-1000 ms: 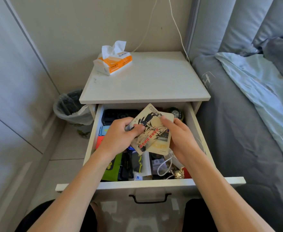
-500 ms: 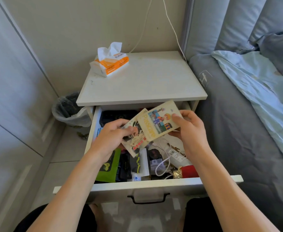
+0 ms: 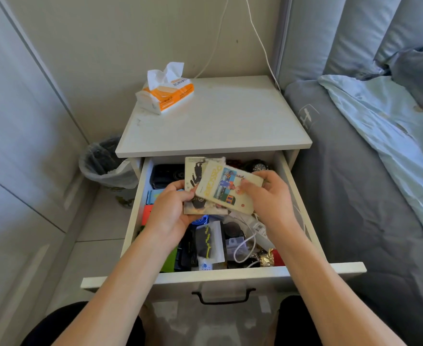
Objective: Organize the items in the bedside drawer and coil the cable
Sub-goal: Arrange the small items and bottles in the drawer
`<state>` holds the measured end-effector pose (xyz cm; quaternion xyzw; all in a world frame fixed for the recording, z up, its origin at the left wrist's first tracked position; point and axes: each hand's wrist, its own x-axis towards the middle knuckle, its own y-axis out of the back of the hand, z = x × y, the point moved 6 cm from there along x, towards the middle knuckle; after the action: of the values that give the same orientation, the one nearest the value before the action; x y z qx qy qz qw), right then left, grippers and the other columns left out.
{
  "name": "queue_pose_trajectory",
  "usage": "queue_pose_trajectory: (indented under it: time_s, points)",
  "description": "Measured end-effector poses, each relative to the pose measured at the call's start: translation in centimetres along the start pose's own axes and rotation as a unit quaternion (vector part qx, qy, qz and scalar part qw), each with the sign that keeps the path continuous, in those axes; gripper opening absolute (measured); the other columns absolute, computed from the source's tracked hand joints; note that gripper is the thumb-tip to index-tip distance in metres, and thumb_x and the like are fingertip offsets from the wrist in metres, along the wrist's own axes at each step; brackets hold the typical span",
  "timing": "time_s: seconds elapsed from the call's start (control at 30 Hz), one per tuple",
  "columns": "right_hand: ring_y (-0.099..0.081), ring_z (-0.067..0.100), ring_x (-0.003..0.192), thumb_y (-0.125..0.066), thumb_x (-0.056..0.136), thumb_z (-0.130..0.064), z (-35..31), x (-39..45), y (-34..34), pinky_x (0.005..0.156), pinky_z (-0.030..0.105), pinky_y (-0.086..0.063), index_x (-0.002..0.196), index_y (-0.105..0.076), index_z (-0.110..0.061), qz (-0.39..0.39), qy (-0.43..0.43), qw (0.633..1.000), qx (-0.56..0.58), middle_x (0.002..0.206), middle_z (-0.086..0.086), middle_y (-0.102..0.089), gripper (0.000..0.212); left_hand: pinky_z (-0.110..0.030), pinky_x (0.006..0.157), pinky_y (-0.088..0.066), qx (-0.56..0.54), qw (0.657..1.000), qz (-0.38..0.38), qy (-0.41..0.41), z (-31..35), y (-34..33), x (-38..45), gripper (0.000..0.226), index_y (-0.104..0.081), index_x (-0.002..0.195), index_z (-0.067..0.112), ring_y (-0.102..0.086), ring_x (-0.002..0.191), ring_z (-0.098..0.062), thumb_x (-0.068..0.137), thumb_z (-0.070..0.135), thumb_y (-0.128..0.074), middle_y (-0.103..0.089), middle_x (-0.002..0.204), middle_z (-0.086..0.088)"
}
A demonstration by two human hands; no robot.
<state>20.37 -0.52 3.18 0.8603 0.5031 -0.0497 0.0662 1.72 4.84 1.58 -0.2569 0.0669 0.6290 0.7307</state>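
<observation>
The bedside drawer (image 3: pixel 220 272) stands pulled out, full of small clutter. Above it I hold two printed cards. My left hand (image 3: pixel 170 213) grips the beige card with black figures (image 3: pixel 195 171) by its lower edge. My right hand (image 3: pixel 267 196) pinches the cream card with yellow lettering and a colour picture (image 3: pixel 220 186), which overlaps the first card. Below the cards lie a white looped cable (image 3: pixel 242 248), a clear pouch with a black and yellow item (image 3: pixel 209 243), a green packet (image 3: pixel 170 260) and a black case (image 3: pixel 165 174) at the back.
The white nightstand top (image 3: pixel 218 121) carries an orange and white tissue pack (image 3: pixel 166 92). A white cord (image 3: pixel 260 43) hangs down the wall behind it. A lined bin (image 3: pixel 105 163) stands left of the nightstand; the grey bed (image 3: pixel 367 196) runs along the right.
The two cards were stacked together over the drawer. My right hand drew the cream card out to the right, and now it lies across the beige one, which my left hand turned upright.
</observation>
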Motion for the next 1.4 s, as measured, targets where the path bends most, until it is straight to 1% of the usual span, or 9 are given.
queue_pose_trajectory:
  time_s: [0.2,0.43,0.6,0.7,0.77,1.07,1.17,1.23,1.4]
  points:
    - [-0.072,0.005,0.080,-0.062,0.096,-0.025,-0.8,0.4,0.5,0.060,0.021,-0.057,0.113,-0.058,-0.024,-0.110,0.056,0.984,-0.129,0.102,-0.007,-0.071,0.018,-0.023,0.059,-0.049,0.306,0.943,-0.060,-0.117,3.5,1.1,-0.2,0.015,-0.072,0.106,0.025,-0.068,0.076,-0.009,0.097,0.019,-0.062,-0.078,0.093,0.002]
    - [-0.073,0.008,0.084,-0.066,0.093,-0.027,0.4,-0.1,-0.8,0.063,0.027,-0.060,0.122,-0.055,-0.029,-0.153,0.009,0.981,-0.118,0.107,-0.003,-0.070,0.031,-0.036,0.089,-0.053,0.315,0.934,-0.078,-0.152,4.0,0.8,0.2,0.021,-0.076,0.098,0.022,-0.071,0.092,-0.012,0.101,0.021,-0.055,-0.077,0.095,0.003]
    - [-0.073,0.010,0.085,-0.069,0.091,-0.018,0.3,-0.7,-2.0,0.065,0.024,-0.058,0.118,-0.065,-0.023,-0.236,-0.005,0.968,-0.083,0.100,-0.001,-0.074,0.028,-0.038,0.077,-0.055,0.254,0.962,-0.044,-0.086,3.4,0.8,0.1,0.039,-0.074,0.102,0.033,-0.073,0.087,-0.016,0.101,0.055,-0.041,-0.077,0.096,-0.001]
    - [-0.074,0.012,0.083,-0.068,0.092,-0.016,1.0,-0.3,-1.9,0.065,0.031,-0.061,0.109,-0.064,-0.017,-0.172,-0.035,0.984,-0.008,0.097,0.001,-0.074,0.017,-0.030,0.059,-0.053,0.105,0.992,-0.054,-0.032,2.5,0.1,-0.2,0.038,-0.072,0.102,0.024,-0.072,0.081,-0.019,0.100,0.052,-0.045,-0.075,0.093,-0.004]
    - [-0.074,0.012,0.080,-0.066,0.093,-0.016,1.5,0.0,-1.5,0.061,0.030,-0.060,0.107,-0.062,-0.014,-0.119,-0.067,0.989,0.060,0.095,0.001,-0.075,0.015,-0.031,0.060,-0.059,0.033,0.996,-0.074,-0.033,2.1,-0.5,-0.4,0.026,-0.067,0.106,0.016,-0.073,0.080,-0.020,0.102,0.035,-0.050,-0.073,0.090,-0.007]
    - [-0.072,0.008,0.080,-0.066,0.094,-0.020,1.2,0.7,1.0,0.059,0.025,-0.058,0.113,-0.060,-0.020,-0.038,-0.035,0.997,-0.053,0.099,-0.003,-0.071,0.020,-0.033,0.059,-0.056,0.110,0.990,0.026,-0.083,2.2,1.3,0.7,0.029,-0.063,0.103,0.016,-0.069,0.075,-0.019,0.107,0.030,-0.038,-0.073,0.087,-0.005]
    - [-0.072,0.009,0.084,-0.053,0.098,-0.009,-0.1,0.4,0.8,0.062,0.031,-0.061,0.120,-0.058,-0.030,-0.110,0.028,0.986,-0.120,0.106,-0.008,-0.067,0.031,-0.026,0.056,-0.043,0.352,0.911,0.078,-0.202,4.1,2.2,0.9,0.031,-0.063,0.093,0.015,-0.057,0.068,-0.014,0.105,0.036,-0.043,-0.062,0.078,-0.001]
    - [-0.070,0.006,0.089,-0.055,0.097,-0.007,-0.8,-0.3,-0.1,0.062,0.027,-0.061,0.125,-0.055,-0.034,-0.158,0.081,0.974,-0.140,0.108,-0.012,-0.063,0.039,-0.030,0.061,-0.041,0.400,0.888,0.047,-0.223,4.1,1.5,0.7,0.032,-0.065,0.088,0.016,-0.053,0.063,-0.013,0.102,0.040,-0.049,-0.059,0.073,0.000]
    - [-0.060,0.001,0.092,-0.077,0.083,-0.017,-1.2,-0.3,-1.4,0.059,0.013,-0.054,0.139,-0.043,-0.035,-0.083,0.153,0.965,-0.197,0.118,-0.016,-0.052,0.068,-0.041,0.080,-0.055,0.327,0.934,-0.066,-0.131,1.8,-0.8,0.1,0.026,-0.074,0.092,0.024,-0.073,0.086,-0.022,0.098,0.043,-0.057,-0.076,0.090,-0.001]
